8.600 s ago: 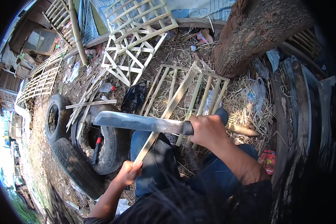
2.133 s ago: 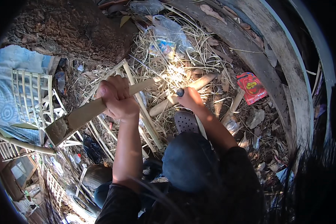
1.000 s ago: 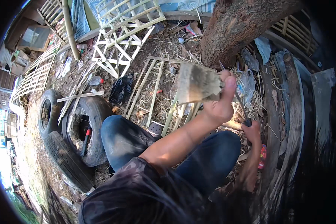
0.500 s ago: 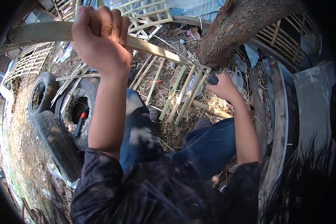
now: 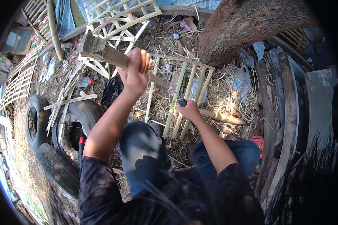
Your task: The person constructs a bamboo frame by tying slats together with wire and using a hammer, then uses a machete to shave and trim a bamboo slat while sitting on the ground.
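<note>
Near the middle, my left hand [image 5: 134, 73] is wrapped round a split bamboo piece [image 5: 114, 56]. Its broad end rises to the upper left, and a narrower end shows past my fist, angled down to the right. A long knife [image 5: 169, 85] with a dark handle is gripped by my right hand [image 5: 190, 111]. The thin blade points up and to the left, close to the bamboo's narrow end; whether they touch I cannot tell. Beneath both hands lies a frame of bamboo slats [image 5: 184, 90] on the littered ground.
A thick tree trunk [image 5: 247, 28] stands at upper right. Bamboo lattice panels [image 5: 120, 18] lean at the top. Old tyres [image 5: 58, 165] and loose strips are on the left. Weathered planks [image 5: 287, 112] run along the right. A red tool [image 5: 257, 144] sits beside my right knee.
My left hand has come down and to the right, turning the bamboo piece so it looks foreshortened. My right hand has moved left and down with the knife. The view has shifted slightly.
</note>
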Demonstrator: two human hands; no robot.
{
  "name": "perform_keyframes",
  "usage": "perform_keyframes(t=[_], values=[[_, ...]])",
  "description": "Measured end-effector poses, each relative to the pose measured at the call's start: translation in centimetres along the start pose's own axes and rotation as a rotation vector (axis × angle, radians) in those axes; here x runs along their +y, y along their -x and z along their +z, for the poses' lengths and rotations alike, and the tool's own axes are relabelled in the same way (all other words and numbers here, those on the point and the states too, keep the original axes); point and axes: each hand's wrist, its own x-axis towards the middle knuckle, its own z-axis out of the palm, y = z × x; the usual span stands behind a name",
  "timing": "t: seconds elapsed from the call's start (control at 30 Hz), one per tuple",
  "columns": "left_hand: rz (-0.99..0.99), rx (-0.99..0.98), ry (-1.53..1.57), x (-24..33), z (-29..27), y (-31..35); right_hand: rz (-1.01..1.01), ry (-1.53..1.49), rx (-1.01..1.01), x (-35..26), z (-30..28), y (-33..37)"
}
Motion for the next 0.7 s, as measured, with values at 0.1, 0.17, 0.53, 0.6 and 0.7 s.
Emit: perform_keyframes(t=[0.1, 0.17, 0.53, 0.6, 0.7], values=[[-0.132, -0.005, 0.114, -5.6, -1.9, -0.4, 0.03, 0.024, 0.046, 2.3, 2.4, -3.2], [-0.108, -0.045, 0.058, -8.5, -3.0, -0.5, 0.103, -0.081, 0.027, 4.0, 4.6, -5.4], [-0.053, 0.266, -0.087, -12.8, -2.9, 0.9, 0.158, -0.34, 0.085, 4.6, 7.2, -8.3], [-0.047, 0.284, -0.151, -12.7, -1.9, 0.6, 0.117, -0.365, 0.079, 5.5, 8.1, -8.4], [-0.032, 0.267, -0.145, -13.5, -1.5, 0.7, 0.159, -0.402, 0.077, 6.3, 8.6, -8.8]])
